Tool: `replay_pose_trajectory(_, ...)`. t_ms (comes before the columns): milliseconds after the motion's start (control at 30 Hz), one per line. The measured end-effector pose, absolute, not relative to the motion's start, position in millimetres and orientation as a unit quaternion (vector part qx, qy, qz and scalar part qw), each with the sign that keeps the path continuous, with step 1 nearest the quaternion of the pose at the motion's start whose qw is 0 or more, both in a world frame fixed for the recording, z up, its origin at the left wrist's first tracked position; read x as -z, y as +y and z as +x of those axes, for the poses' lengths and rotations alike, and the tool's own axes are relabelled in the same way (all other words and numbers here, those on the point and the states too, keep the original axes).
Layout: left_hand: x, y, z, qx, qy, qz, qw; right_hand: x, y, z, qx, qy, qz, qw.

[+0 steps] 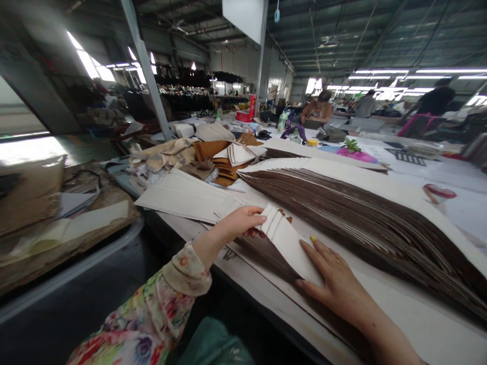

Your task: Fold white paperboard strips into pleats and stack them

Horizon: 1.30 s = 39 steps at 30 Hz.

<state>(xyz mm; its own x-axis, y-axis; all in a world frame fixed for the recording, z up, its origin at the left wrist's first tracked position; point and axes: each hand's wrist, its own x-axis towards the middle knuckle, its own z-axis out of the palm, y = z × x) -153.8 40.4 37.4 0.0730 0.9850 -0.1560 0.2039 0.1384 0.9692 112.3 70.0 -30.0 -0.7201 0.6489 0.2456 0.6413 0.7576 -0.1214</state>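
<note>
A small stack of white cut pieces (286,238) lies fanned at the near end of a long overlapping row of brown-edged sheets (357,213) on the white worktable (266,299). My left hand (239,223) pinches the far corner of that white stack, fingers closed on its edge. My right hand (331,279) lies flat on the stack's near end with fingers stretched out, pressing it down. My left arm wears a flowered sleeve (160,314).
Flat white sheets (186,195) lie left of the row. Behind them sit tan and brown fabric pieces (213,152) and a white fanned pile (238,152). A low cart with cardboard (57,223) stands at left. Other people (317,109) work at far tables.
</note>
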Motion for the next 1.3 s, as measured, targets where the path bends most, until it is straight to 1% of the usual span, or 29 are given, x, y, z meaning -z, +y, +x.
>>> replay_pose_trajectory(67,-41.3,44.2,-150.7,-0.397,0.535,0.52,0.535,28.8,67.4,112.4,0.004,-0.932,-0.327,0.154)
replay_pose_trajectory(200,-38.6,47.3,-151.8,-0.388,0.559,0.532,0.504,26.9,57.7,110.6,0.022,-0.946,-0.285,0.155)
replay_pose_trajectory(300,-27.0,43.1,-159.2,-0.391,0.6,0.538,0.445,28.2,52.5,107.7,0.035,-0.951,-0.265,0.154)
replay_pose_trajectory(500,2.3,29.7,-170.2,-0.382,0.671,0.568,0.283,32.1,54.3,105.0,0.073,-0.967,-0.194,0.146)
replay_pose_trajectory(633,9.4,27.7,-166.4,-0.369,0.687,0.587,0.219,31.3,53.5,107.8,0.105,-0.968,-0.182,0.137)
replay_pose_trajectory(733,10.5,27.5,-163.9,-0.362,0.691,0.595,0.193,31.5,51.5,112.2,0.131,-0.964,-0.181,0.147)
replay_pose_trajectory(867,14.1,25.8,-164.3,-0.364,0.695,0.593,0.181,33.9,50.5,116.3,0.157,-0.959,-0.174,0.162)
replay_pose_trajectory(1000,19.0,25.6,-168.0,-0.374,0.708,0.567,0.191,35.3,50.9,116.1,0.164,-0.956,-0.171,0.171)
replay_pose_trajectory(1167,17.5,33.4,-176.6,-0.371,0.711,0.549,0.237,35.6,50.7,114.7,0.148,-0.957,-0.188,0.165)
replay_pose_trajectory(1300,9.8,39.2,-182.3,-0.358,0.699,0.545,0.293,34.0,50.9,113.5,0.146,-0.957,-0.187,0.164)
